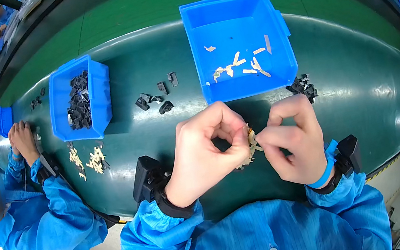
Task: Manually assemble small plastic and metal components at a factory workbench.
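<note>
Close together over the green table, both my hands are pinched. My left hand [209, 147] has thumb and forefinger pressed together, with a small orange-brown bit just showing at the tips. My right hand [293, 144] pinches a small cream-coloured piece [256, 143] between thumb and forefinger. Behind and below the fingertips lies a heap of cream pieces [247, 161], partly hidden by my left hand. What the left fingertips hold is too small to make out. Beyond my hands stands a large blue bin [243, 35] with several cream strips scattered on its bottom.
A smaller blue bin [102, 96] full of black plastic parts [79, 105] stands left. Loose black parts [165, 107] lie between the bins, and more black parts [303, 87] by the large bin's right corner. Cream pieces [96, 160] lie near a co-worker [49, 219] at left.
</note>
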Available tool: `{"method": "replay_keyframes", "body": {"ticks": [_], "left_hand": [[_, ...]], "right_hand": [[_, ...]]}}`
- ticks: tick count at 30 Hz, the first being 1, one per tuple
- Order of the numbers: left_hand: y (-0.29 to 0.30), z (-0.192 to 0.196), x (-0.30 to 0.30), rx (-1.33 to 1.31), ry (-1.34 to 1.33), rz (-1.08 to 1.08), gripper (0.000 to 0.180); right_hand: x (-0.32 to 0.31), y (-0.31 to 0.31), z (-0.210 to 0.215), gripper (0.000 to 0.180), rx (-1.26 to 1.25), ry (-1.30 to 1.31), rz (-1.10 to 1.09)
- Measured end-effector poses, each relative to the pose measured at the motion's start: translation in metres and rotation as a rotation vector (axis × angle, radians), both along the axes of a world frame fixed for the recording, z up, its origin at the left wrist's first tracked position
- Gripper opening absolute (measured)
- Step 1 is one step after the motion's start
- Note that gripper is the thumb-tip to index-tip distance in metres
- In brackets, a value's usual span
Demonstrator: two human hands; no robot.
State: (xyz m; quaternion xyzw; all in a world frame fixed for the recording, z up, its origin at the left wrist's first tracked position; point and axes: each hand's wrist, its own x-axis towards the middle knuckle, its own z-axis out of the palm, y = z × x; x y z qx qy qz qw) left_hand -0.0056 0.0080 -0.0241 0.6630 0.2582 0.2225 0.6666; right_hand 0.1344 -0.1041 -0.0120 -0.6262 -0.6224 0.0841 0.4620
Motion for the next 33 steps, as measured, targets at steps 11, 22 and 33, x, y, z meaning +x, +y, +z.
{"method": "replay_keyframes", "body": {"ticks": [11, 22, 33], "left_hand": [[-0.001, 0.001, -0.005, -0.073, 0.077, -0.078, 0.007], [0.002, 0.012, -0.001, -0.115, 0.091, -0.092, 0.007], [0.0, 0.008, -0.002, -0.059, 0.009, -0.067, 0.012]], "right_hand": [[-0.001, 0.0, 0.001, 0.026, -0.085, -0.154, -0.038], [-0.003, 0.001, 0.001, 0.024, -0.135, -0.151, -0.081], [-0.009, 0.001, 0.004, 0.023, -0.162, -0.129, -0.098]]}}
